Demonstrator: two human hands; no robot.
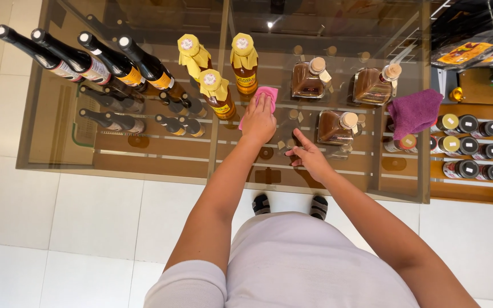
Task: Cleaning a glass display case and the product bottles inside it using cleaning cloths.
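Glass shelf top (58, 145), seen from above, white floor tiles (58, 217) along its near edge. Far left corner: four dark, slender bottles (95, 60) with black caps, set in a row, leaning outward in the view. More small dark bottles (115, 111) visible through the glass on lower shelves. Right of the row, toward the middle of the far edge: three amber bottles (218, 94) with yellow paper wrapped over the caps, standing close together. Just right of the nearest of these: pink cloth (266, 94), lying flat on the glass, pressed under left hand (259, 120), fingers together and extended over the cloth, palm down. Right hand (309, 157) nearer the near edge, just right of the left, fingertips resting on the glass, index finger pointed out, other fingers loosely curled, holding nothing. Beyond the right hand: three squat brown flasks (333, 126) with cork-coloured stoppers, two near the far edge, one closer. Right edge: purple cloth (415, 111) draped over the corner. Past it, on a wooden shelf (475, 185): rows of small jars (468, 145) with dark and gold lids.
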